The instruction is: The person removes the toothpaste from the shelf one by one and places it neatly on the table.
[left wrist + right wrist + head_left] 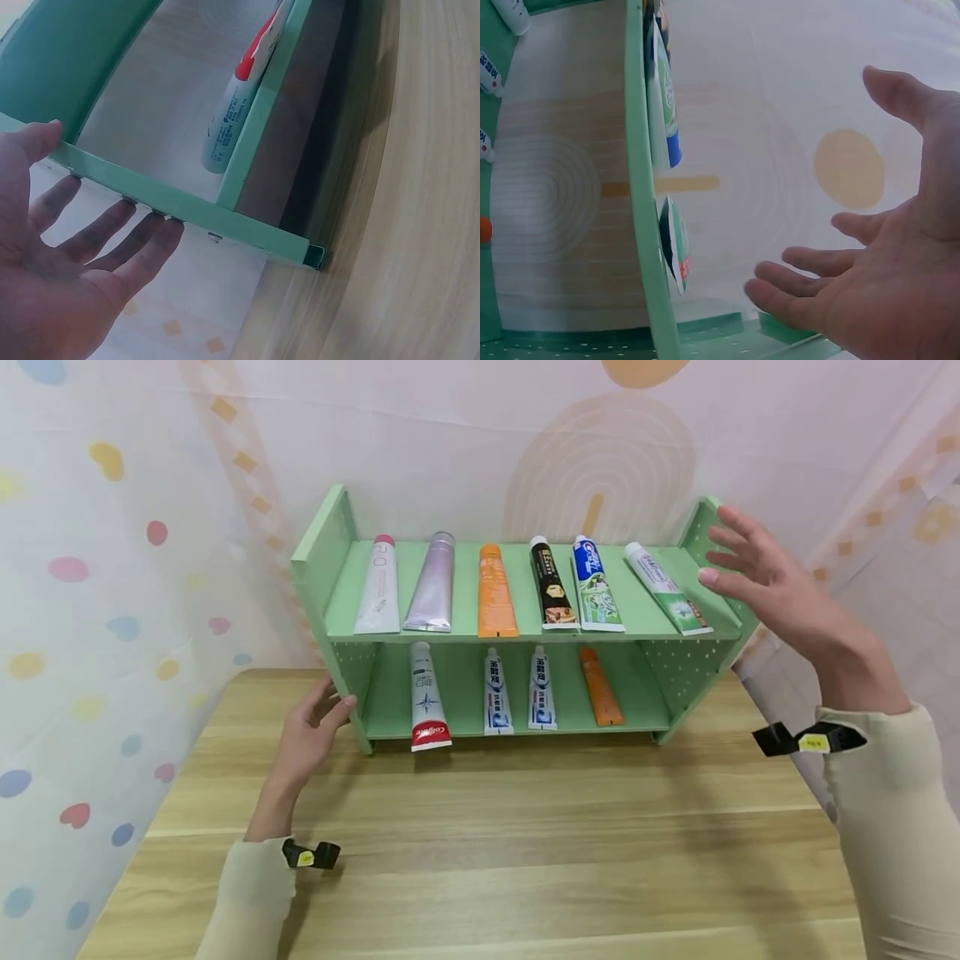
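A smooth, boxy green shelf (528,614) stretches left to right mid-frame, left grip (306,735) wide against its side, right grip (783,589) wide at upper right.

The place looks like a curtained-off booth, its exact kind unclear. Creased, printed sheeting (450,443) fills the upper frame; a wood-grain counter (525,843) spans the lower middle.

Left hand (309,735): fingers extended, at green shelf (637,606)'s left side. Right hand (787,593): raised, fingers parted, beside its right end.
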Action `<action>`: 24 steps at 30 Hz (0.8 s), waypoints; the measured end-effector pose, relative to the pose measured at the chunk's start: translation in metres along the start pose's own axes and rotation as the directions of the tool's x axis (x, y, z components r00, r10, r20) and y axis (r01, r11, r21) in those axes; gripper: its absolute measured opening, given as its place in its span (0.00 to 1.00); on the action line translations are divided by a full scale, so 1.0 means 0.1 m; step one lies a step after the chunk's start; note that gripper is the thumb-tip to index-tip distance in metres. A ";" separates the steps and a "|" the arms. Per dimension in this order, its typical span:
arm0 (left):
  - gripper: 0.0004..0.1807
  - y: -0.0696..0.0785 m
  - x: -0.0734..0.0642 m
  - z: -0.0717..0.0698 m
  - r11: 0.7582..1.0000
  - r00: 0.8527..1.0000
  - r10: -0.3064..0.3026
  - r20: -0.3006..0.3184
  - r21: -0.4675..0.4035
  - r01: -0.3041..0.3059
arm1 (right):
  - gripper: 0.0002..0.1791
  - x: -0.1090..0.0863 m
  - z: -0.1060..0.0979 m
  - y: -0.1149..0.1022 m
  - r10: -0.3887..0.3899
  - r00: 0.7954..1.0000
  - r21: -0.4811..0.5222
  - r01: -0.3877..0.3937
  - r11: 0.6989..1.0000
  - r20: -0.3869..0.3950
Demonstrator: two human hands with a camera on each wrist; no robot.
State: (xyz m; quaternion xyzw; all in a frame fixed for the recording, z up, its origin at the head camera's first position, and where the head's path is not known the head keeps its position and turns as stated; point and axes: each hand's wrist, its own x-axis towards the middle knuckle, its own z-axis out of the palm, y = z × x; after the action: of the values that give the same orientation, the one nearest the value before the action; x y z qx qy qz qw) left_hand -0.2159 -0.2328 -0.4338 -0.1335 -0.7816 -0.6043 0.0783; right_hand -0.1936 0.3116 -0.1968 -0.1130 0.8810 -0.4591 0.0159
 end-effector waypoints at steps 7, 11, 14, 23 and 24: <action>0.31 0.01 -0.01 -0.01 1.000 1.000 -0.008 -0.001 -0.005 0.008 | 0.47 0.24 -0.12 -0.09 0.146 0.985 -0.116 -0.135 0.984 0.092; 0.31 0.00 -0.01 -0.02 1.000 1.000 -0.009 -0.005 -0.007 0.009 | 0.50 0.42 -0.14 -0.09 0.213 0.968 -0.138 -0.195 0.971 0.134; 0.31 -0.02 0.00 -0.01 1.000 1.000 -0.004 -0.001 -0.017 0.004 | 0.51 0.52 -0.16 -0.09 0.252 0.956 -0.115 -0.236 0.965 0.152; 0.31 -0.05 0.00 -0.01 1.000 1.000 -0.007 -0.007 -0.027 0.007 | 0.53 0.74 -0.15 -0.12 0.411 0.900 -0.120 -0.396 0.910 0.144; 0.31 -0.05 0.00 0.00 1.000 1.000 -0.008 -0.003 -0.031 0.008 | 0.53 0.77 -0.14 -0.11 0.428 0.893 -0.120 -0.414 0.902 0.138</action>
State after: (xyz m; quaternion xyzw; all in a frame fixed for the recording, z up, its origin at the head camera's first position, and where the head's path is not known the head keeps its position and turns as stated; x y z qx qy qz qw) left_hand -0.2174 -0.2344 -0.4387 -0.1308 -0.7726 -0.6167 0.0752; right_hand -0.2681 0.3003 -0.1737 0.0432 0.8996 -0.3951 0.1809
